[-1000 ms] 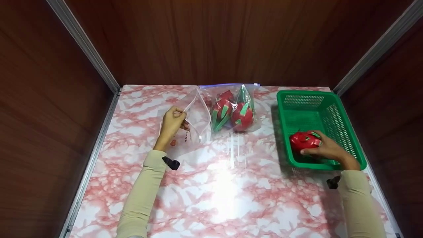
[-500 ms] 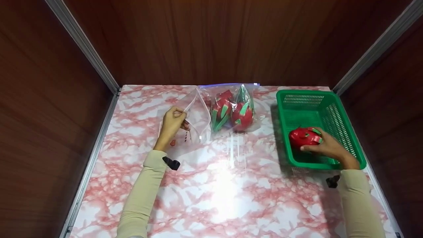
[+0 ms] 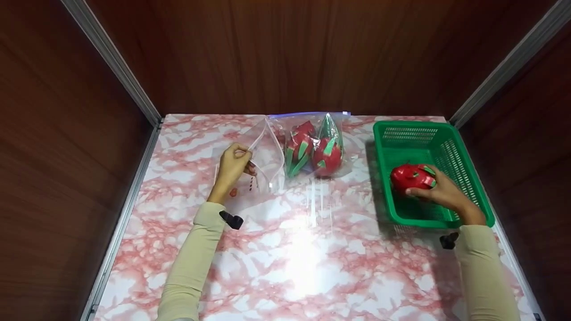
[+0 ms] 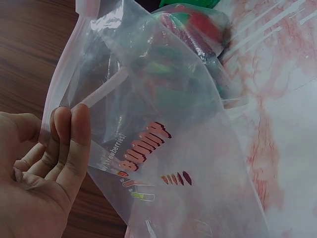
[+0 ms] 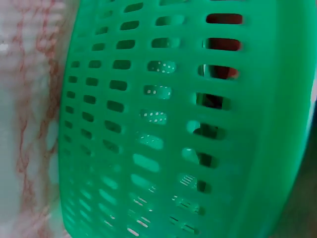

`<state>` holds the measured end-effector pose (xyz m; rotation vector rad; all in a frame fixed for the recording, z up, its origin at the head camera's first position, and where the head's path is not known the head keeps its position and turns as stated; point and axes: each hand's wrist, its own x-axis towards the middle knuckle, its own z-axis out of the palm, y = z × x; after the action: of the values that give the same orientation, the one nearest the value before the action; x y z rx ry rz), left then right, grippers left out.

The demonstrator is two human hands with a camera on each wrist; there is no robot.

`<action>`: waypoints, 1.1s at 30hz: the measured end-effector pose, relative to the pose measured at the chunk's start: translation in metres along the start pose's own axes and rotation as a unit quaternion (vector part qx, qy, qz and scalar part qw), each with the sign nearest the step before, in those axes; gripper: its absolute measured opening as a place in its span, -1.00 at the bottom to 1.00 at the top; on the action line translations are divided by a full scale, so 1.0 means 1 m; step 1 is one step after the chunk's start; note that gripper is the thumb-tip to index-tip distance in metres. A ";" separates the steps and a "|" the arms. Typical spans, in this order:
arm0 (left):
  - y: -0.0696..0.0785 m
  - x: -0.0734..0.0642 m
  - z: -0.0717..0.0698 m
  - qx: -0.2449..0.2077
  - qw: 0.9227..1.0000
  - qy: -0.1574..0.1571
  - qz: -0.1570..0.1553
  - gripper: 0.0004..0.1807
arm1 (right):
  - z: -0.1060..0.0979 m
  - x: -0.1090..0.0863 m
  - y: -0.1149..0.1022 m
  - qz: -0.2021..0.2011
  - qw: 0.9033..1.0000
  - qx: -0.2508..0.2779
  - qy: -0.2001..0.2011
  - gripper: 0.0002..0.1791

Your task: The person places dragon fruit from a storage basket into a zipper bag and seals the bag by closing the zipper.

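My left hand (image 3: 234,164) pinches the edge of a clear zip bag (image 4: 198,148) with printed lettering, and the bag's mouth stands parted. Over at the right, my right hand (image 3: 441,194) grips a red dragon fruit (image 3: 411,177) with green leaf tips, inside the green basket (image 3: 382,178). In the right wrist view the perforated basket wall (image 5: 119,124) hides most of the hand and fruit; bits of red show through the slots.
A second zip bag (image 3: 308,117) with a blue seal lies beside the first, holding two dragon fruits (image 3: 328,158). Dark wood panels (image 3: 285,53) wall the marbled table (image 3: 357,267) at the back and sides.
My right hand has raised the dragon fruit slightly and moved it toward the back of the basket. The left hand and both bags have stayed in place.
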<state>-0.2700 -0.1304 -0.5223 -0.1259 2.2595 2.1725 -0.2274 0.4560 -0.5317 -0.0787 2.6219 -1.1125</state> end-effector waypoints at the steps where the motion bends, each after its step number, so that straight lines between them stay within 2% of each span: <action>1: 0.000 0.000 0.000 -0.001 1.000 -0.001 0.001 -0.90 | -0.001 0.000 -0.001 0.000 1.000 -0.004 0.003 0.10; 16: 0.000 0.002 0.002 0.007 1.000 -0.004 0.004 -0.88 | -0.007 0.002 -0.016 -0.019 0.999 -0.004 0.032 0.07; 23: 0.001 0.002 0.004 0.004 1.000 -0.012 0.007 -0.80 | -0.006 0.003 -0.022 -0.032 0.997 -0.035 0.059 0.04; 33: 0.003 0.002 0.004 -0.001 1.000 -0.007 0.006 -0.89 | -0.008 0.006 -0.033 -0.037 0.995 -0.038 0.087 0.10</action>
<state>-0.2725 -0.1260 -0.5191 -0.0964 2.2566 2.1742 -0.2369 0.4374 -0.5047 -0.1011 2.8379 -1.0890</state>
